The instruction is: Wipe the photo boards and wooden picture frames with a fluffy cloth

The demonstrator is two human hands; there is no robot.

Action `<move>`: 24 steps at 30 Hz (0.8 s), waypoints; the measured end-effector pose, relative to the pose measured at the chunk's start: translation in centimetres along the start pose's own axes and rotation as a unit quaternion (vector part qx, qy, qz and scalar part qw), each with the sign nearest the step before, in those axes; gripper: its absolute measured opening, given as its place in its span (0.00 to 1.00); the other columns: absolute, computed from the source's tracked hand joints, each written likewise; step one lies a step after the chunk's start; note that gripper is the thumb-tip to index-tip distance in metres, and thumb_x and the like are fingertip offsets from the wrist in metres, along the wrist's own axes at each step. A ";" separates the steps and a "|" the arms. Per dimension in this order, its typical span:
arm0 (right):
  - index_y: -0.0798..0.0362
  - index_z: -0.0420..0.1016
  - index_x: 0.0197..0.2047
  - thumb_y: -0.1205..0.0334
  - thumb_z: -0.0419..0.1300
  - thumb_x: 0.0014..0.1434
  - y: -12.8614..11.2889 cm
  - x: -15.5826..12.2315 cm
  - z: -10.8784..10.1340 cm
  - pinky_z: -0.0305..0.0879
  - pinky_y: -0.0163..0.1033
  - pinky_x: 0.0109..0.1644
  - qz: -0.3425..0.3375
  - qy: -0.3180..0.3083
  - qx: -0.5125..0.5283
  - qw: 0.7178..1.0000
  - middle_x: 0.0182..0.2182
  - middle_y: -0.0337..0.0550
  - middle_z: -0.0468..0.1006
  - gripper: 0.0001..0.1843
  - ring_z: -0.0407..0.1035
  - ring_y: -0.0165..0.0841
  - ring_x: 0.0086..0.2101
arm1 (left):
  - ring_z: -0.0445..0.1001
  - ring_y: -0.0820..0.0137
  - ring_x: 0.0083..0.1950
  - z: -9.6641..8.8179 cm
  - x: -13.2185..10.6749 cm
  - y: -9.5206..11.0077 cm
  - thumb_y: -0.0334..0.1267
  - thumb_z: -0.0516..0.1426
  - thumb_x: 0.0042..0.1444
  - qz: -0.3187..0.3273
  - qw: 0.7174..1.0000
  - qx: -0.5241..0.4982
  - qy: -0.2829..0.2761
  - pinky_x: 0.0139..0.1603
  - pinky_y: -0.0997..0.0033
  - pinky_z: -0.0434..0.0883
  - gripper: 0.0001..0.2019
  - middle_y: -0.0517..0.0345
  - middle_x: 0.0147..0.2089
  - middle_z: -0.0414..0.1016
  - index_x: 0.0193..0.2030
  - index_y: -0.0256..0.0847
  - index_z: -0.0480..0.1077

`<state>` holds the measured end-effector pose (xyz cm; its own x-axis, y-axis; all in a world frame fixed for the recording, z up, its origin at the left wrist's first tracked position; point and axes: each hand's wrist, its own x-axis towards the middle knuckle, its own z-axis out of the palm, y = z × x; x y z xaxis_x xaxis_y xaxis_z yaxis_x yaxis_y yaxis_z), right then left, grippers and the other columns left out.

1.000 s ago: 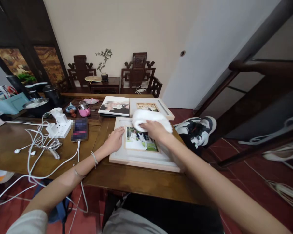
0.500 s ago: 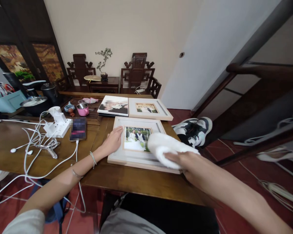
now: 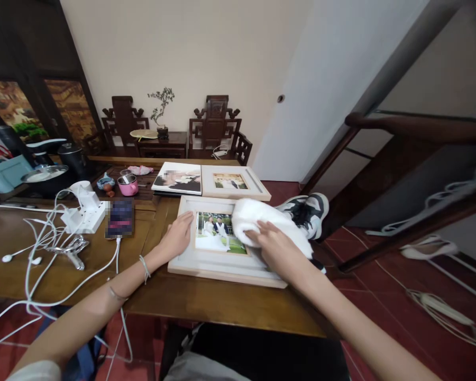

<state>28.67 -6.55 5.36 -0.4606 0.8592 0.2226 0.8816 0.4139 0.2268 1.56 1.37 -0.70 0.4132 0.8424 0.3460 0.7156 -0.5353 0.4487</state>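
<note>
A light wooden picture frame with a wedding photo in its middle lies flat near the front edge of the table. My left hand rests on its left side, fingers stretched out flat. Bunched under my right hand is a white cloth, which my fingers grip. The cloth covers the right part of the frame and hangs past its right side. Behind lies a second picture frame, with a stack topped by a photo print beside it on the left.
On the wooden table, left of the frame, are a phone on a cable, a white power strip, tangled white cables and earphones. Farther back stand a pink cup and a pot. Sneakers sit beyond the table's right edge.
My right hand has moved the white cloth farther back along the frame's right side. The left hand stays on the frame's left side. The whole view has shifted slightly.
</note>
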 end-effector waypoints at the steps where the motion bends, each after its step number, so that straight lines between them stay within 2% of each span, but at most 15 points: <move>1: 0.60 0.77 0.49 0.85 0.50 0.45 -0.8 -1.4 -0.6 0.63 0.46 0.56 -0.009 -0.006 -0.001 1.000 0.44 0.58 0.78 0.30 0.70 0.46 0.49 | 0.59 0.61 0.69 0.1 0.0 0.0 0.28 0.45 0.63 -0.001 1.000 -0.001 0.002 0.69 0.51 0.59 0.22 0.45 0.67 0.62 0.62 0.34 0.64; 4: 0.58 0.77 0.50 0.86 0.50 0.41 -2.3 -4.6 -2.3 0.63 0.45 0.56 -0.042 -0.042 0.018 0.998 0.43 0.56 0.79 0.34 0.71 0.46 0.49 | 0.59 0.61 0.69 0.1 -0.1 0.1 0.28 0.45 0.62 -0.001 1.000 -0.002 0.006 0.69 0.51 0.59 0.22 0.43 0.67 0.63 0.62 0.34 0.65; 6: 0.56 0.76 0.52 0.86 0.51 0.42 -2.5 -4.8 -2.6 0.64 0.43 0.54 -0.034 -0.070 0.043 0.996 0.43 0.54 0.80 0.35 0.72 0.44 0.48 | 0.60 0.60 0.69 0.0 -0.1 0.1 0.28 0.45 0.62 0.004 1.000 -0.005 0.007 0.69 0.50 0.59 0.22 0.43 0.67 0.63 0.62 0.34 0.65; 8: 0.55 0.74 0.55 0.84 0.51 0.45 -2.1 -3.1 -2.4 0.65 0.42 0.51 0.008 -0.088 0.058 0.994 0.45 0.54 0.79 0.35 0.72 0.43 0.47 | 0.60 0.60 0.69 -0.1 -0.1 0.2 0.28 0.45 0.63 0.009 1.000 -0.005 0.002 0.69 0.50 0.59 0.22 0.42 0.67 0.63 0.61 0.33 0.65; 12: 0.62 0.69 0.60 0.77 0.52 0.55 0.0 3.6 -0.7 0.63 0.48 0.52 0.091 -0.076 0.041 0.992 0.49 0.63 0.75 0.28 0.68 0.51 0.51 | 0.60 0.61 0.69 -0.3 0.0 0.0 0.28 0.45 0.63 0.024 1.000 0.003 -0.005 0.68 0.51 0.60 0.22 0.43 0.67 0.63 0.62 0.34 0.65; 14: 0.66 0.66 0.61 0.75 0.50 0.58 0.9 6.1 0.2 0.60 0.51 0.55 0.103 -0.057 0.030 0.993 0.50 0.66 0.74 0.27 0.64 0.53 0.53 | 0.60 0.61 0.69 -0.2 0.0 -0.2 0.27 0.45 0.63 0.023 1.000 0.002 -0.001 0.68 0.51 0.60 0.22 0.43 0.67 0.63 0.62 0.34 0.65; 16: 0.66 0.67 0.61 0.76 0.49 0.58 1.4 7.0 0.8 0.57 0.52 0.58 0.090 -0.050 0.028 0.994 0.50 0.65 0.74 0.27 0.62 0.52 0.55 | 0.61 0.61 0.68 0.0 0.0 -0.3 0.28 0.45 0.63 0.019 1.000 -0.001 0.003 0.68 0.51 0.61 0.22 0.42 0.66 0.64 0.61 0.33 0.65; 19: 0.62 0.72 0.57 0.78 0.50 0.54 0.9 4.5 0.4 0.55 0.50 0.61 0.045 -0.051 0.033 0.997 0.50 0.59 0.75 0.27 0.62 0.49 0.56 | 0.61 0.61 0.69 0.2 0.0 -0.4 0.28 0.45 0.62 0.019 1.000 -0.009 0.013 0.68 0.51 0.61 0.22 0.42 0.66 0.63 0.62 0.34 0.64; 22: 0.58 0.74 0.55 0.80 0.50 0.49 -0.7 -0.7 -1.5 0.61 0.48 0.57 -0.006 -0.066 0.065 0.996 0.49 0.57 0.77 0.31 0.67 0.47 0.52 | 0.60 0.62 0.69 0.1 -0.2 -0.2 0.28 0.45 0.62 0.016 1.000 -0.017 0.013 0.68 0.52 0.60 0.22 0.43 0.67 0.63 0.62 0.35 0.64; 24: 0.52 0.74 0.57 0.81 0.50 0.49 -1.8 -3.8 -3.2 0.65 0.44 0.54 -0.022 -0.098 0.104 0.989 0.48 0.53 0.78 0.33 0.70 0.45 0.51 | 0.61 0.61 0.69 0.0 -0.2 0.0 0.28 0.45 0.62 0.012 1.000 -0.017 0.007 0.69 0.52 0.59 0.22 0.43 0.66 0.63 0.62 0.34 0.64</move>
<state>28.49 -11.47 7.10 -0.4888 0.8721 0.0239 0.8723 0.4881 0.0273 1.47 1.20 -0.83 0.4213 0.8284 0.3691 0.6854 -0.5573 0.4687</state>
